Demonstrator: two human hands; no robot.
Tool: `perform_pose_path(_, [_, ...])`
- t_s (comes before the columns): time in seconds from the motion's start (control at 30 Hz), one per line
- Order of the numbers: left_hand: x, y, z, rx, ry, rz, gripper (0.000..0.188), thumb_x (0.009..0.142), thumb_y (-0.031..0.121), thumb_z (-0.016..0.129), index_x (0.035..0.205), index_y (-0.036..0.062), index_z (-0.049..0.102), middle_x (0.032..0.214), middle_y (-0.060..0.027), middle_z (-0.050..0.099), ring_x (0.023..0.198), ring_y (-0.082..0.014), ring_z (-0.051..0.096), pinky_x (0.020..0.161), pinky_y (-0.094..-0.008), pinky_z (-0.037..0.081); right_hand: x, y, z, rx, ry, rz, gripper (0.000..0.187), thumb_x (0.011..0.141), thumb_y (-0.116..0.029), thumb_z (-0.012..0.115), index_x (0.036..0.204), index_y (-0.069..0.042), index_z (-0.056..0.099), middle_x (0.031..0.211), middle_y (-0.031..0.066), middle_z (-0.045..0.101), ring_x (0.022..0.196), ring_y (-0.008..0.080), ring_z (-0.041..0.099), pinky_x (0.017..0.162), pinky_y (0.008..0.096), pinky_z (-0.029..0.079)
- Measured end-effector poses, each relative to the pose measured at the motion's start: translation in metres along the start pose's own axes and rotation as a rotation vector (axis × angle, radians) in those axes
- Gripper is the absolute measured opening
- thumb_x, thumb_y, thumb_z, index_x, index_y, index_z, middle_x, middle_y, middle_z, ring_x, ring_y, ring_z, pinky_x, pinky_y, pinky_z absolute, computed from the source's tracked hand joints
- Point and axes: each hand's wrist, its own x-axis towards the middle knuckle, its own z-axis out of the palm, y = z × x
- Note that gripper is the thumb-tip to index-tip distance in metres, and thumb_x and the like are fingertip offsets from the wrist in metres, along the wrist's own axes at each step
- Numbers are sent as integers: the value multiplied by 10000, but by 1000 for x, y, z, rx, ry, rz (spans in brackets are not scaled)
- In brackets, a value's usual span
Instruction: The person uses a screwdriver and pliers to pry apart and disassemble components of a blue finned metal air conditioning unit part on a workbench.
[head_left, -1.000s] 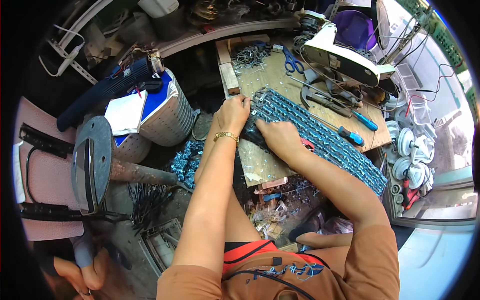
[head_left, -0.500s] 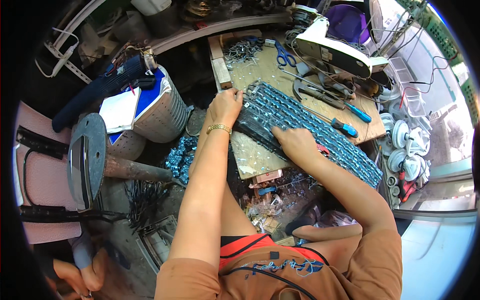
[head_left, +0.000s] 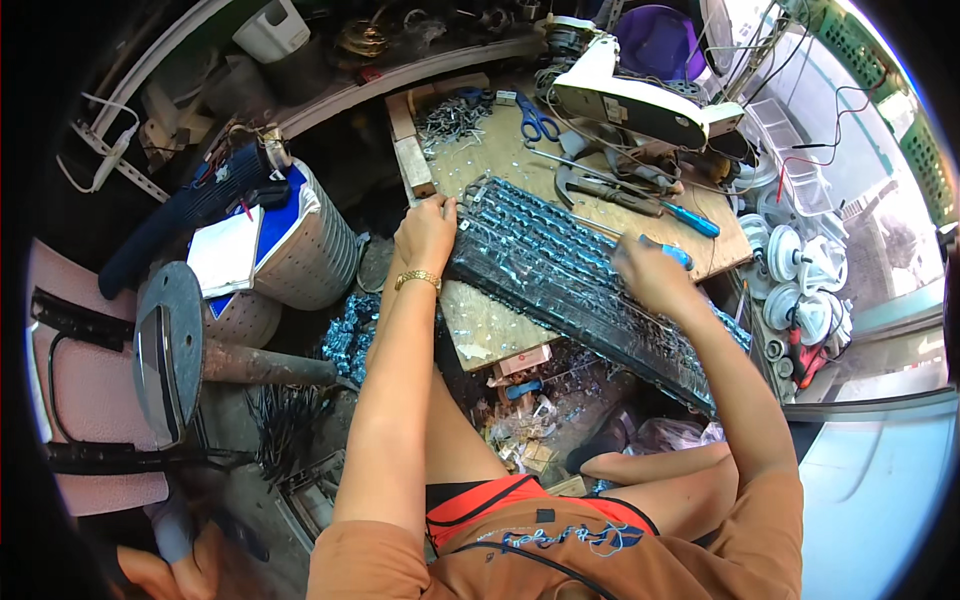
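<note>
A long panel (head_left: 560, 285) with rows of wavy blue metallic strips and a dark near side lies slantwise over the workbench, its right end past the board's edge. At its left end my left hand (head_left: 427, 238) is closed on the corner, a gold bracelet on the wrist. My right hand (head_left: 655, 275) is over the far edge of the panel, smeared by motion, so its fingers and anything in them cannot be made out. Just beyond it shows part of a blue screwdriver handle (head_left: 677, 256). Past the panel lie a hammer (head_left: 610, 190) and another blue-handled screwdriver (head_left: 692, 219).
On the wooden board (head_left: 500, 325) are blue scissors (head_left: 538, 118) and a pile of metal bits (head_left: 455, 120). A white appliance body (head_left: 630, 100) stands behind. White plastic wheels (head_left: 800, 262) crowd the right side. Left are perforated drums (head_left: 310, 240) and a metal stool (head_left: 168, 330). Another person's arm shows lower left.
My right hand has left the panel's near part and moved away from me and rightward. More of the panel's dark near side shows now. My left hand keeps its grip; the whole view has shifted slightly.
</note>
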Motion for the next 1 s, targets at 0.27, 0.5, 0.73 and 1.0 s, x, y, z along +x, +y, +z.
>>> perform_pose_path(0.27, [7, 8, 6, -9, 0, 74, 360, 1015, 448, 598, 1107, 159, 790, 979, -209, 769, 945, -430, 738, 812, -536, 581, 119, 79, 12, -217, 109, 6, 256, 958, -115, 558, 1174, 0, 634, 1048, 264, 723, 996, 456, 707, 845, 562, 555])
perform_pose_path(0.5, [4, -5, 9, 9, 1, 43, 364, 1010, 442, 603, 1168, 170, 787, 987, -232, 759, 950, -446, 731, 818, -540, 577, 75, 94, 18, -162, 441, -156, 244, 880, -143, 716, 1102, -45, 696, 1107, 157, 658, 1035, 379, 634, 874, 467, 555])
perform_pose_path(0.73, [5, -1, 1, 8, -26, 24, 319, 996, 410, 639, 1157, 160, 754, 1020, -159, 761, 987, -401, 709, 812, -515, 529, -2, 134, 17, -145, 148, -47, 387, 885, -144, 724, 1255, -63, 646, 1176, 169, 615, 1134, 394, 582, 974, 486, 484])
perform_pose_path(1.0, [-75, 76, 0, -141, -200, 913, 464, 916, 363, 721, 1330, 167, 652, 1321, -104, 619, 1260, -311, 576, 1096, -540, 340, -22, 153, -73, 107, -148, 28, 272, 862, -163, 692, 1078, 2, 690, 1084, 206, 694, 993, 363, 672, 926, 433, 528])
